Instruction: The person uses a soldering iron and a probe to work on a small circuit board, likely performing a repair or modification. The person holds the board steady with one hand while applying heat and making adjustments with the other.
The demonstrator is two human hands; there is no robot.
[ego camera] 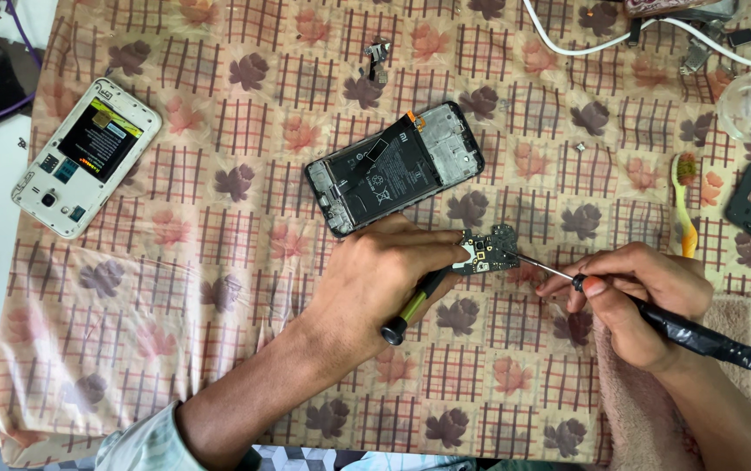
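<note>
Two hands; one circuit board

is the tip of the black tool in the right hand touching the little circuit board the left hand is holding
Touching. In the head view the thin metal tip of the black tool in the right hand meets the right edge of the circuit board pinched by the left hand, no gap.

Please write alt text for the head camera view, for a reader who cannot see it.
The left hand pins a small black circuit board on a floral checked tablecloth while the right hand touches it with a black pen-shaped iron. An opened black phone lies above and an opened white phone far left.
</note>
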